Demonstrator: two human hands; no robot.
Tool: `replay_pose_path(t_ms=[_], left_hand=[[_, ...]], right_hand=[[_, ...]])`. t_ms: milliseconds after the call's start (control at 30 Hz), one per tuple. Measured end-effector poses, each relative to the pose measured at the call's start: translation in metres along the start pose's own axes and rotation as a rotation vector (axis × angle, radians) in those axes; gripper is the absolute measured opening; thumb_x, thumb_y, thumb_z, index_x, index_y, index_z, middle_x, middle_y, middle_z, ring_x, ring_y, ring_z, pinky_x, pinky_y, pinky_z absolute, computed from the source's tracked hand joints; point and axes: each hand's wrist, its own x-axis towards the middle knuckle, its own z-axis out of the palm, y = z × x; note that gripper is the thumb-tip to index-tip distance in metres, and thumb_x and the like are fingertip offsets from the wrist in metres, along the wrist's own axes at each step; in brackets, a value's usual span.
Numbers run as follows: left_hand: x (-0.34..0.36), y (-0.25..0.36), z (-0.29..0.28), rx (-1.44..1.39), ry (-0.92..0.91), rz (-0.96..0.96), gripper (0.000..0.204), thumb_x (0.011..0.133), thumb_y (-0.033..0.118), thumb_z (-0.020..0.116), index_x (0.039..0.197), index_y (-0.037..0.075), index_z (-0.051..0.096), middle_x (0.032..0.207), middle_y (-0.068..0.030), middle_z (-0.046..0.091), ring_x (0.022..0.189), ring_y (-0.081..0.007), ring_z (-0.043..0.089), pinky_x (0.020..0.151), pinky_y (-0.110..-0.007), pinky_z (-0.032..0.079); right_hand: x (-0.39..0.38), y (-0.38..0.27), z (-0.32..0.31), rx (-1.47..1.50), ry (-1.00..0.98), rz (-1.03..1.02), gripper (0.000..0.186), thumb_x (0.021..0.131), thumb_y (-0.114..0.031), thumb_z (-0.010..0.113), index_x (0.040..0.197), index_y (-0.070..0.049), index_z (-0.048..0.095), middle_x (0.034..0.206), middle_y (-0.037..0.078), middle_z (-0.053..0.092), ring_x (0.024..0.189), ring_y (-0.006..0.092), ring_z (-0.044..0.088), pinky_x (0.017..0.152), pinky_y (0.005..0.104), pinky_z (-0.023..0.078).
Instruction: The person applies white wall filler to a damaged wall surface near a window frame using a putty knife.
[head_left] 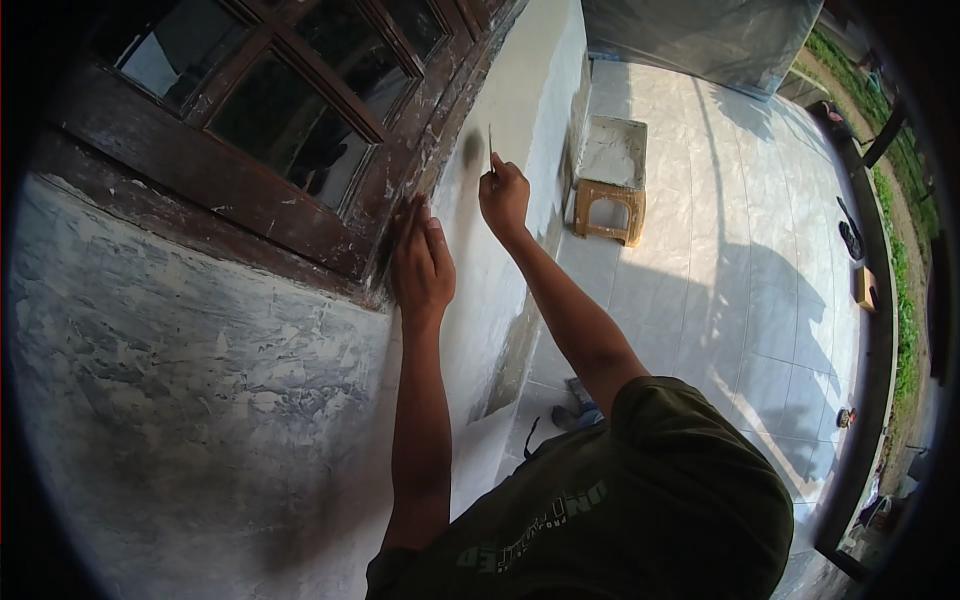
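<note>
My right hand point(504, 195) is closed around a putty knife point(490, 145), whose thin blade shows nearly edge-on and points away from me, close to the pale wall point(520, 90). The handle is hidden in my fist. My left hand point(424, 265) lies flat with its fingers stretched out, against the wall corner beside the brown wooden window frame point(330, 235). White smears mark the frame's edge. Below the window, the wall point(220, 400) has a patchy grey and white coat.
A brown stool point(607, 212) stands on the tiled floor point(670, 200) near the wall, bearing a tray point(641, 160) of whitish paste. A plastic sheet point(700, 45) hangs at the far end. A low ledge point(880, 350) runs along the right, with a small box point(865, 288) beside it.
</note>
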Motion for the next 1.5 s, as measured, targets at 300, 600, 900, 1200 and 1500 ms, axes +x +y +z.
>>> replay_pose_path(t_ms=[300, 600, 900, 1200, 1500], left_hand=[[-0.009, -0.014, -0.006, 0.028, -0.046, -0.019, 0.052, 0.104, 0.028, 0.027, 0.135, -0.007, 0.049, 0.140, -0.0242, 0.050, 0.134, -0.0390, 0.043, 0.116, -0.045, 0.027], [0.000, 0.001, 0.002, 0.030, -0.061, 0.018, 0.050, 0.104, 0.026, 0.028, 0.134, -0.007, 0.051, 0.138, -0.0242, 0.051, 0.134, -0.0386, 0.044, 0.116, -0.046, 0.028], [-0.004, -0.005, -0.002, 0.077, -0.053, 0.037, 0.049, 0.103, 0.026, 0.029, 0.133, -0.007, 0.052, 0.138, -0.0230, 0.052, 0.133, -0.0374, 0.044, 0.116, -0.046, 0.028], [-0.008, -0.013, -0.003, 0.096, -0.061, 0.020, 0.050, 0.103, 0.026, 0.030, 0.133, -0.007, 0.052, 0.138, -0.0237, 0.052, 0.133, -0.0377, 0.045, 0.116, -0.046, 0.028], [0.000, -0.001, 0.001, 0.093, -0.066, 0.052, 0.047, 0.103, 0.023, 0.034, 0.132, -0.008, 0.052, 0.138, -0.0248, 0.052, 0.133, -0.0382, 0.045, 0.115, -0.047, 0.030]], right_hand=[[-0.112, -0.044, -0.029, 0.269, -0.215, 0.109, 0.038, 0.077, -0.001, 0.062, 0.115, 0.004, 0.067, 0.070, 0.014, 0.057, 0.060, 0.0258, 0.059, 0.061, 0.0350, 0.049], [-0.005, 0.014, 0.013, -0.040, -0.151, -0.015, 0.018, 0.081, -0.006, 0.057, 0.096, 0.004, 0.062, 0.078, 0.019, 0.061, 0.069, 0.0390, 0.061, 0.066, 0.0475, 0.049], [-0.050, -0.023, -0.020, 0.187, -0.070, 0.096, 0.038, 0.078, 0.001, 0.060, 0.115, 0.006, 0.065, 0.070, 0.015, 0.057, 0.059, 0.0257, 0.058, 0.059, 0.0358, 0.048], [-0.090, -0.029, 0.001, 0.163, -0.227, 0.053, 0.035, 0.077, 0.001, 0.061, 0.111, 0.003, 0.065, 0.077, 0.018, 0.060, 0.066, 0.0320, 0.062, 0.064, 0.0412, 0.051], [0.005, 0.005, 0.002, 0.006, 0.002, 0.051, 0.034, 0.079, -0.001, 0.057, 0.111, 0.002, 0.068, 0.074, 0.019, 0.059, 0.064, 0.0317, 0.060, 0.062, 0.0395, 0.049]])
